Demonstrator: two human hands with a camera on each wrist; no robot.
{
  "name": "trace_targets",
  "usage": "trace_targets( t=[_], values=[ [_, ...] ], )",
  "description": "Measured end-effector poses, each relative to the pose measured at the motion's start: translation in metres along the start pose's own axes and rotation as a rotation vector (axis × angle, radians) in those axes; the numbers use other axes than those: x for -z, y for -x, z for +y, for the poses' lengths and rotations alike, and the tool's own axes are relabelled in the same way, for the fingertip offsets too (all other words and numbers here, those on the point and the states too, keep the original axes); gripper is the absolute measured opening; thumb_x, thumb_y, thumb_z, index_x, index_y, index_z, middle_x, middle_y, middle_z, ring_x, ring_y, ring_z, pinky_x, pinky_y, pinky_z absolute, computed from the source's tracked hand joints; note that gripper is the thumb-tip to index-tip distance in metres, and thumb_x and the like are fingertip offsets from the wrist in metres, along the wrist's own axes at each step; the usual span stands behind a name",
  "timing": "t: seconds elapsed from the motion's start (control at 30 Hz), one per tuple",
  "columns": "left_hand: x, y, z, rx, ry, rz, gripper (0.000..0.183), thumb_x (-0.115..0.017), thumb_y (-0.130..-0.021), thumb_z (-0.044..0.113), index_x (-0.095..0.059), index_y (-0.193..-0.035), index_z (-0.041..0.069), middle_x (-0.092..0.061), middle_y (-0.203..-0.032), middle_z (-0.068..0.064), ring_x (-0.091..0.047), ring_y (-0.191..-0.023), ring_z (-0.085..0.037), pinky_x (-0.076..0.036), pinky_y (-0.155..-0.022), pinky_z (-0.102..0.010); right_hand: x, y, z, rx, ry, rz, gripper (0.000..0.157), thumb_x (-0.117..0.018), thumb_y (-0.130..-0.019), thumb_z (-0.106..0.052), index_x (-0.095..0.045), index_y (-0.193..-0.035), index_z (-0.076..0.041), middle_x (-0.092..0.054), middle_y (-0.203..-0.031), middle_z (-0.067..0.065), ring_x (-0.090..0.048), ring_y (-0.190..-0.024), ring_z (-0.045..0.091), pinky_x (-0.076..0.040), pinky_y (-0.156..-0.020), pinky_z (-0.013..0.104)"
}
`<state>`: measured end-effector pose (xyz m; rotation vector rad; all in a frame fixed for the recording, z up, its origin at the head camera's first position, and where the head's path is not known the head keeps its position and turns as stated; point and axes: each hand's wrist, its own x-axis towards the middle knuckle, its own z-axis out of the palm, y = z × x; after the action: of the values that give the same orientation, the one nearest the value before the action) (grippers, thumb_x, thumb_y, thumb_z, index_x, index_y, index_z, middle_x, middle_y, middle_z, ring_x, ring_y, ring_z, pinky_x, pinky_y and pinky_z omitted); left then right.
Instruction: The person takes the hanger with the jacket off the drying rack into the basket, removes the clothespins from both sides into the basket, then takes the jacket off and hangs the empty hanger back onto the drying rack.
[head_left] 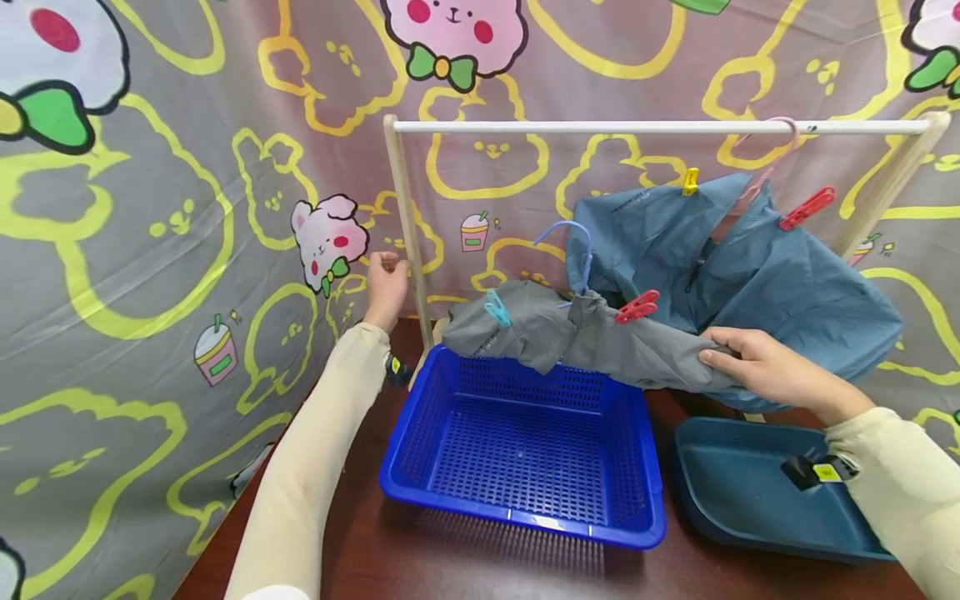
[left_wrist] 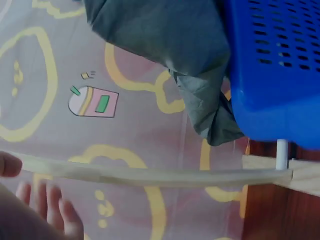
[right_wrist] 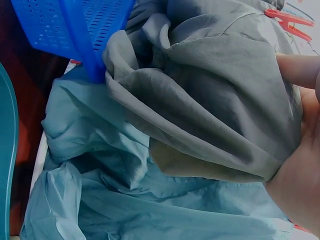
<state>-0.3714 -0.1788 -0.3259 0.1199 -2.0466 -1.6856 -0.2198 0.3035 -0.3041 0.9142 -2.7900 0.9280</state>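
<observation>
One gray garment is extending leftward from the pinching right hand, along the blue basket's far edge, cloth hiding some fingers; the left hand is hovering, loosely curled.

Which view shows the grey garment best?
The head view: it takes in nearly all of the grey garment, though the right hand covers part. The left wrist view catches only one end beside the basket; the right wrist view shows the held end close up, cropped at the top.
</observation>
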Motion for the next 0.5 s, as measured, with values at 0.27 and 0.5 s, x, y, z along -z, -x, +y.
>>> trace_targets(
  t=[0.27,0.5],
  values=[
    [0.005,0.032,0.008,-0.018,0.009,-0.548,0.031,-0.050,-0.099,0.015,-0.052,-0.122,-0.005,-0.057,-0.115,-0.021,-0.055,-0.108,-0.032,-0.043,-0.092,-0.043,0.001,0.000,0.002,0.024,0.010,0.013,0.013,-0.049,-0.099,-0.007,-0.059,-0.094,-0.013,-0.056,-0.078,-0.003,-0.052,-0.066,0.011,-0.040,-0.058,0.026],
    [0.003,0.060,0.012,-0.104,-0.035,-0.888,0.035,-0.049,-0.100,0.018,-0.055,-0.127,-0.004,-0.057,-0.125,-0.019,-0.051,-0.119,-0.028,-0.035,-0.101,-0.044,0.002,-0.001,0.009,0.011,-0.009,0.008,0.012,-0.049,-0.099,-0.007,-0.060,-0.096,-0.012,-0.057,-0.079,-0.002,-0.052,-0.068,0.012,-0.041,-0.058,0.026]
  ],
)
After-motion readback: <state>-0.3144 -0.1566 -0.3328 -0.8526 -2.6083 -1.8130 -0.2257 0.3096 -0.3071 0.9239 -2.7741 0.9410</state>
